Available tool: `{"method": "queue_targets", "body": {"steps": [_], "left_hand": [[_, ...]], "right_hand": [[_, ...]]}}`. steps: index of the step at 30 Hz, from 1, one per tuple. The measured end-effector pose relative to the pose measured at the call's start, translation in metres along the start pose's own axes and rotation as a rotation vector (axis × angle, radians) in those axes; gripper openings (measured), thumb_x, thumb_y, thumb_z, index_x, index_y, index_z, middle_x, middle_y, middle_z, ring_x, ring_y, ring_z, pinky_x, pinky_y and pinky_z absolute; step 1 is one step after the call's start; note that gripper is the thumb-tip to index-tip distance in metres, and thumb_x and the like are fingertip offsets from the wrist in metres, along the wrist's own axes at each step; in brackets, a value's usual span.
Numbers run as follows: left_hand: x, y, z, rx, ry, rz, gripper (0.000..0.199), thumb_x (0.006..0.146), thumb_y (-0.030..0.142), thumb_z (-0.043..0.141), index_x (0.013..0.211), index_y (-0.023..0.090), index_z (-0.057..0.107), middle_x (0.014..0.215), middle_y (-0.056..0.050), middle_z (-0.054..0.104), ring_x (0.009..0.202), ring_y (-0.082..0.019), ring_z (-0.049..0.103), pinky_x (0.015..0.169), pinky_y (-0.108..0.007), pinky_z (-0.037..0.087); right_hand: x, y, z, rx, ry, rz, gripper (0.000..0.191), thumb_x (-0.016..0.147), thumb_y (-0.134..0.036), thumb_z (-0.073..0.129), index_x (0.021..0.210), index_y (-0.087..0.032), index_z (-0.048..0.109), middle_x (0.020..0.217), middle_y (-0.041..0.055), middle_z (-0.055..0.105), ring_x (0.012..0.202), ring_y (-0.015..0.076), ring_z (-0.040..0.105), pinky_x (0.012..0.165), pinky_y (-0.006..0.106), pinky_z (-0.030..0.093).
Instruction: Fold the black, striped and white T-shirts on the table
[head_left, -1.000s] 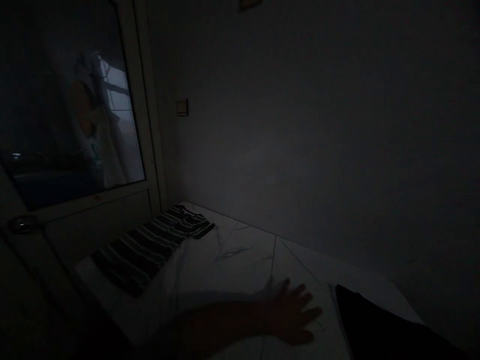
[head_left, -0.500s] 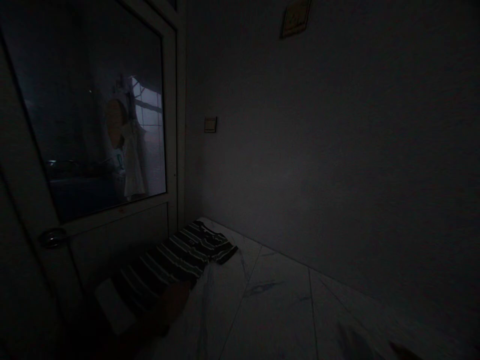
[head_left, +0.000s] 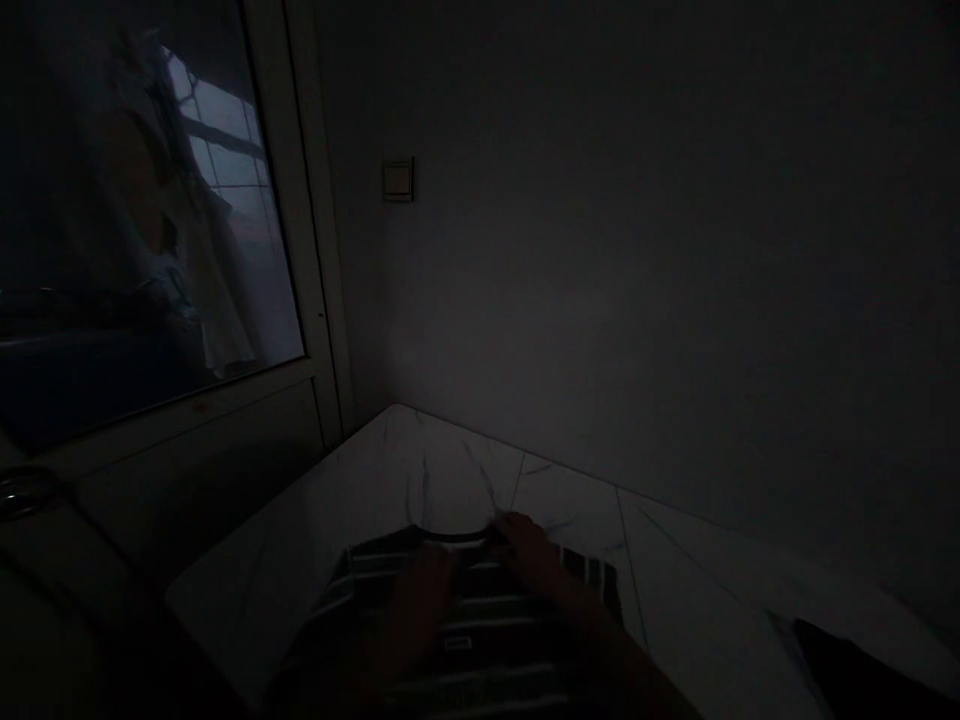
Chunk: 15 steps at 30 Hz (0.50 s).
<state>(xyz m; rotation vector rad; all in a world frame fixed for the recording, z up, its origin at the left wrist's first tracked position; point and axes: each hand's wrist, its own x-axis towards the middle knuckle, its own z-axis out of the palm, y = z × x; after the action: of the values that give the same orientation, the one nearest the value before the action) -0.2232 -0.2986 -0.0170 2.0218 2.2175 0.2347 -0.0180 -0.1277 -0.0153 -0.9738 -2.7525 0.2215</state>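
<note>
you seem to be smoothing a dark striped cotton t-shirt [head_left: 480, 640] lying on the white marble-veined worktop [head_left: 420, 460]; your left grip [head_left: 424, 610] and right grip [head_left: 529, 550] are pressing near its collar [head_left: 450, 537], clamped or not too dark to tell; further flattening looks called for next.

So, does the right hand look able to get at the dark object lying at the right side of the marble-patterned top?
Probably yes. The right hand rests on the striped shirt near its collar, and only the bare marble-patterned top seems to lie between it and the dark object, so the way looks free.
</note>
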Motion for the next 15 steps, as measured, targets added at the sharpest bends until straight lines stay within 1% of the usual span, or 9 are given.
{"method": "queue_targets", "body": {"steps": [2,4,5,7,8,10,13,15], "left_hand": [[0.006,-0.027,-0.008,0.059,-0.003,-0.145,0.054,0.094,0.029,0.059,0.146,0.018,0.051,0.150,-0.018,0.052,0.138,-0.034,0.049,0.113,-0.049,0.038],[0.010,-0.054,-0.016,0.123,0.019,-0.260,0.059,0.094,0.034,0.054,0.148,0.012,0.048,0.153,-0.022,0.048,0.142,-0.036,0.044,0.115,-0.051,0.034],[0.011,-0.066,-0.020,0.136,0.023,-0.282,0.058,0.095,0.035,0.051,0.147,0.011,0.049,0.152,-0.022,0.049,0.141,-0.036,0.045,0.115,-0.050,0.034],[0.012,-0.083,-0.027,0.110,-0.023,-0.276,0.049,0.094,0.033,0.045,0.138,0.015,0.058,0.144,-0.019,0.059,0.134,-0.031,0.053,0.111,-0.045,0.038],[0.012,-0.088,-0.031,0.079,-0.064,-0.265,0.045,0.093,0.032,0.044,0.130,0.017,0.064,0.137,-0.016,0.065,0.128,-0.029,0.059,0.108,-0.041,0.040],[0.007,-0.092,-0.038,-0.001,-0.136,-0.214,0.037,0.089,0.034,0.045,0.113,0.022,0.070,0.123,-0.010,0.072,0.116,-0.025,0.065,0.102,-0.035,0.044],[-0.011,-0.089,-0.048,-0.132,-0.130,-0.133,0.034,0.081,0.048,0.052,0.100,0.026,0.071,0.113,-0.004,0.073,0.109,-0.026,0.064,0.098,-0.033,0.047],[-0.027,-0.083,-0.059,-0.217,-0.100,-0.107,0.039,0.078,0.058,0.054,0.095,0.028,0.070,0.104,-0.002,0.074,0.103,-0.026,0.064,0.094,-0.034,0.050]], "right_hand": [[-0.012,0.008,0.000,-0.011,0.027,0.051,0.045,0.097,-0.031,0.046,0.141,-0.028,0.057,0.138,0.0078,0.064,0.127,0.0305,0.058,0.105,0.040,0.048],[-0.022,0.015,-0.004,-0.031,0.037,0.113,0.046,0.096,-0.030,0.045,0.139,-0.023,0.058,0.134,0.0122,0.066,0.124,0.0342,0.060,0.101,0.044,0.051],[-0.026,0.018,-0.006,-0.037,0.029,0.134,0.044,0.093,-0.029,0.048,0.134,-0.022,0.062,0.130,0.0129,0.068,0.120,0.0357,0.062,0.098,0.045,0.052],[-0.036,0.021,-0.014,-0.020,0.022,0.141,0.038,0.086,-0.025,0.054,0.121,-0.025,0.069,0.118,0.0099,0.074,0.112,0.0346,0.067,0.094,0.043,0.054],[-0.043,0.021,-0.018,-0.002,0.034,0.143,0.035,0.084,-0.024,0.055,0.115,-0.027,0.070,0.114,0.0075,0.075,0.109,0.0324,0.068,0.094,0.040,0.054],[-0.063,0.019,-0.029,0.029,0.080,0.160,0.029,0.088,-0.026,0.049,0.108,-0.030,0.070,0.109,0.0038,0.076,0.104,0.0271,0.070,0.091,0.035,0.054],[-0.111,0.016,-0.050,0.139,0.207,0.245,0.033,0.095,-0.029,0.034,0.100,-0.030,0.066,0.097,0.0031,0.075,0.089,0.0231,0.071,0.079,0.032,0.055],[-0.154,0.013,-0.067,0.272,0.302,0.331,0.032,0.095,-0.034,0.033,0.094,-0.028,0.064,0.086,0.0034,0.074,0.077,0.0227,0.070,0.070,0.032,0.055]]}}
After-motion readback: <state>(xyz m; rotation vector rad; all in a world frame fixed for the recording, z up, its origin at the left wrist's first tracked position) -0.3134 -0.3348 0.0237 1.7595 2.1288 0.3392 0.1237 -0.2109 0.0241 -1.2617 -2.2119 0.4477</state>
